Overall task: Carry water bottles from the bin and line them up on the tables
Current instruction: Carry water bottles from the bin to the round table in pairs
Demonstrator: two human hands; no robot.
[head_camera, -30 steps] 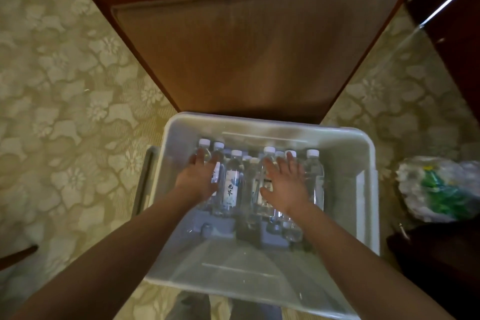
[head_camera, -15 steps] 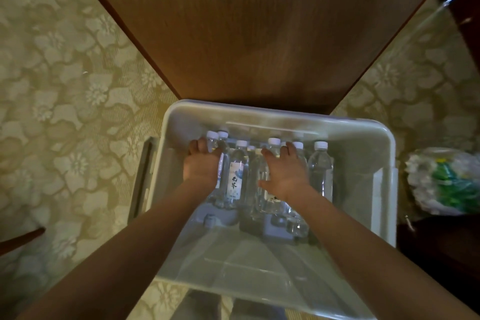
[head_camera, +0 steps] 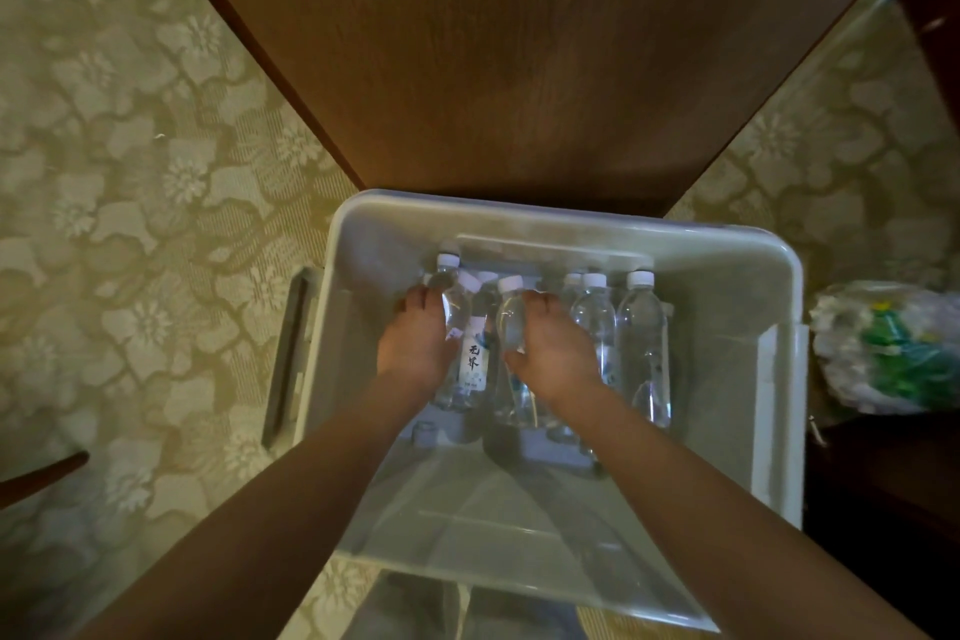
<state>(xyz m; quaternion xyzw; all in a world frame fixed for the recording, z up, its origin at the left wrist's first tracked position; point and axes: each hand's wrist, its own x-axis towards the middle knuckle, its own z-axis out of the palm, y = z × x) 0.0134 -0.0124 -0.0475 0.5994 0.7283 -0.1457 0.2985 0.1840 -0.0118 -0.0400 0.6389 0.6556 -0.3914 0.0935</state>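
Trousers (head_camera: 467,611): grey cloth at the lower edge. The person stands hard against the bin's near wall and leans over it.
Bin (head_camera: 519,509): translucent white plastic tub. Its near half is bare, so both forearms must reach deep to the far end.
Left hand (head_camera: 415,348): down inside the bin, fingers curled round the far-left bottle. The thumb is hidden behind the hand.
Far-left bottle (head_camera: 453,312): clear with a white cap, upright, lying against the thumb side of that hand.
Labelled bottle (head_camera: 474,361): white label with dark characters, standing between the two hands. As far as shows, neither hand holds it.
Right hand (head_camera: 556,353): fingers wrapped over the middle bottle with the thumb pressed to its near face. This looks like one bottle per hand, to double each carry.
Middle bottle (head_camera: 511,322): clear, capped and upright in that grasp, not yet out of the bin.
Remaining bottles (head_camera: 644,343): upright to the right of the right hand, packed close against the far wall, likely so that they prop one another.
Table (head_camera: 519,68): brown wooden top with a darker rim, just beyond the bin. By the task it is where the row goes, and the bin set at its end keeps the walk short.
Carpet (head_camera: 130,172): pale green with a floral pattern, on either side.
Plastic bag (head_camera: 893,348): crumpled, with something green inside, to the right of the bin.
Stage: pick-up. Every bottle in sight is in the bin.
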